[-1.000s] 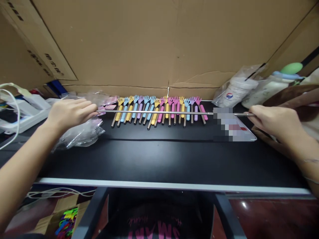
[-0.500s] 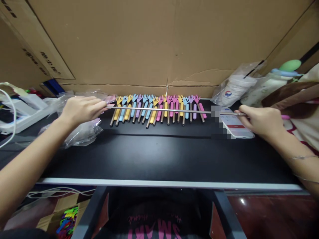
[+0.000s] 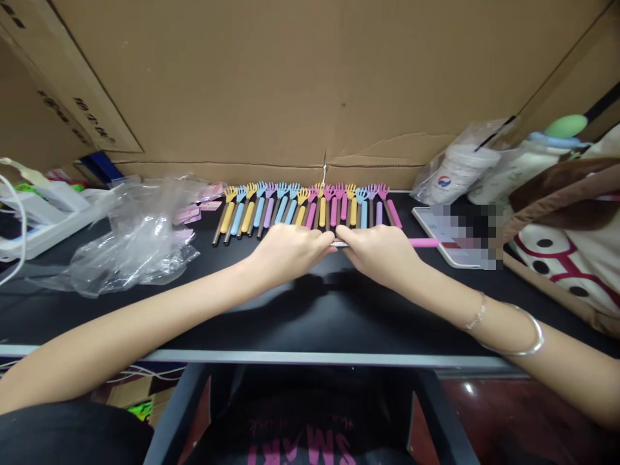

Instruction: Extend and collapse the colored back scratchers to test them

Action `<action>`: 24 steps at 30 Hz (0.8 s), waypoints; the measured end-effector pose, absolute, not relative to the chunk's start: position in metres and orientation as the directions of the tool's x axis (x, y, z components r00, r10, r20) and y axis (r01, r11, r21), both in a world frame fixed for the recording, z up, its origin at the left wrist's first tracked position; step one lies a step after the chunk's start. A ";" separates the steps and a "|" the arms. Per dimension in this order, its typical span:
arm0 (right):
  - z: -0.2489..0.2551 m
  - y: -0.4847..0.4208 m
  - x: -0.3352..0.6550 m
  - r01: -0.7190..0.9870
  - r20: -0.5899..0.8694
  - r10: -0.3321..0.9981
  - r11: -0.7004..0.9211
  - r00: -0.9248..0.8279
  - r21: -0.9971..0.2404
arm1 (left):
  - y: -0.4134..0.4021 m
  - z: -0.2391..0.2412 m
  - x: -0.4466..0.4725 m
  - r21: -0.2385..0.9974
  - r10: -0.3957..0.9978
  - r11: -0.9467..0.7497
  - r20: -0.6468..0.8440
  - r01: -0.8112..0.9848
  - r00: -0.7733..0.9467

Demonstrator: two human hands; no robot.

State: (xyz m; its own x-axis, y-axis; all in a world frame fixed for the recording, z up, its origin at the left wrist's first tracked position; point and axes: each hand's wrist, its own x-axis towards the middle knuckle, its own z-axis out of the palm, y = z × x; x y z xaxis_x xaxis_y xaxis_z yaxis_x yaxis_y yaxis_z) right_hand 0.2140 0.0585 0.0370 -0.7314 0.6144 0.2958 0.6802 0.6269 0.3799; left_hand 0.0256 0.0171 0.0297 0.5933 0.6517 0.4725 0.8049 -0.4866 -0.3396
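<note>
Over the middle of the black table [image 3: 310,323], my left hand [image 3: 293,248] and my right hand [image 3: 380,248] nearly meet. Both are closed around one telescopic back scratcher. A short bit of its metal rod shows between them, and its pink handle [image 3: 423,243] sticks out to the right of my right hand; my left hand hides the other end. Just behind my hands lies a row of back scratchers [image 3: 322,210] with claw heads toward the cardboard and handles in yellow, blue, purple and pink. My hands cover the near ends of several.
Clear plastic bags [image 3: 145,252] lie crumpled at the left, beside a white rack-like object [image 3: 53,219]. On the right are a phone [image 3: 431,226], a bagged cup [image 3: 460,171], a bottle [image 3: 537,155] and a brown and white cloth bag [image 3: 557,206]. Cardboard [image 3: 290,84] walls the back.
My hands have come from far apart to almost touching at the middle. The long rod stretched between them has slid together and is now short.
</note>
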 end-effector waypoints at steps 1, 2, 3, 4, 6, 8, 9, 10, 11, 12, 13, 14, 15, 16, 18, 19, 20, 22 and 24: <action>0.037 0.057 0.213 0.682 0.311 0.608 0.629 -0.731 0.374 | 0.017 0.030 0.025 -0.341 0.642 -0.489 0.483 0.803 0.596; 0.036 0.056 0.212 0.681 0.325 0.598 0.634 -0.733 0.367 | 0.016 0.031 0.025 -0.344 0.627 -0.495 0.494 0.798 0.602; 0.036 0.055 0.211 0.677 0.336 0.588 0.642 -0.736 0.360 | 0.016 0.032 0.024 -0.350 0.611 -0.500 0.505 0.792 0.609; 0.036 0.054 0.211 0.672 0.345 0.577 0.651 -0.740 0.354 | 0.016 0.033 0.023 -0.358 0.594 -0.504 0.517 0.786 0.617; 0.035 0.052 0.209 0.652 0.356 0.548 0.672 -0.756 0.350 | 0.016 0.034 0.023 -0.378 0.557 -0.508 0.541 0.774 0.630; 0.036 0.051 0.208 0.645 0.373 0.528 0.671 -0.762 0.366 | 0.015 0.035 0.023 -0.401 0.518 -0.505 0.567 0.765 0.640; 0.036 0.051 0.207 0.642 0.382 0.519 0.666 -0.764 0.379 | 0.015 0.036 0.023 -0.414 0.502 -0.502 0.576 0.759 0.646; 0.038 0.051 0.207 0.639 0.389 0.510 0.661 -0.767 0.393 | 0.015 0.038 0.023 -0.428 0.487 -0.499 0.581 0.754 0.652; 0.040 0.052 0.208 0.634 0.391 0.501 0.657 -0.772 0.409 | 0.015 0.040 0.021 -0.445 0.475 -0.493 0.582 0.748 0.660; 0.043 0.055 0.210 0.625 0.387 0.493 0.655 -0.779 0.424 | 0.015 0.042 0.017 -0.465 0.468 -0.482 0.580 0.742 0.667; 0.045 0.058 0.214 0.615 0.375 0.489 0.656 -0.788 0.438 | 0.015 0.044 0.011 -0.483 0.470 -0.467 0.574 0.740 0.671; 0.048 0.062 0.220 0.612 0.366 0.490 0.651 -0.791 0.450 | 0.015 0.046 0.003 -0.497 0.483 -0.445 0.567 0.745 0.667; 0.051 0.067 0.228 0.615 0.358 0.500 0.639 -0.789 0.462 | 0.015 0.048 -0.007 -0.504 0.506 -0.419 0.560 0.755 0.655; 0.053 0.073 0.237 0.624 0.353 0.515 0.622 -0.781 0.473 | 0.014 0.049 -0.019 -0.505 0.538 -0.392 0.552 0.769 0.637; 0.054 0.085 0.258 0.651 0.352 0.553 0.572 -0.755 0.499 | 0.014 0.049 -0.045 -0.490 0.606 -0.353 0.529 0.797 0.593; 0.054 0.089 0.268 0.650 0.341 0.563 0.558 -0.753 0.516 | 0.014 0.048 -0.056 -0.483 0.625 -0.353 0.515 0.801 0.586; 0.054 0.093 0.276 0.647 0.326 0.572 0.550 -0.753 0.529 | 0.014 0.048 -0.066 -0.479 0.640 -0.357 0.501 0.802 0.583; 0.054 0.096 0.286 0.639 0.311 0.575 0.549 -0.757 0.538 | 0.015 0.047 -0.077 -0.474 0.653 -0.359 0.487 0.804 0.579; 0.056 0.096 0.290 0.653 0.324 0.583 0.538 -0.745 0.532 | 0.015 0.050 -0.082 -0.473 0.656 -0.347 0.494 0.810 0.570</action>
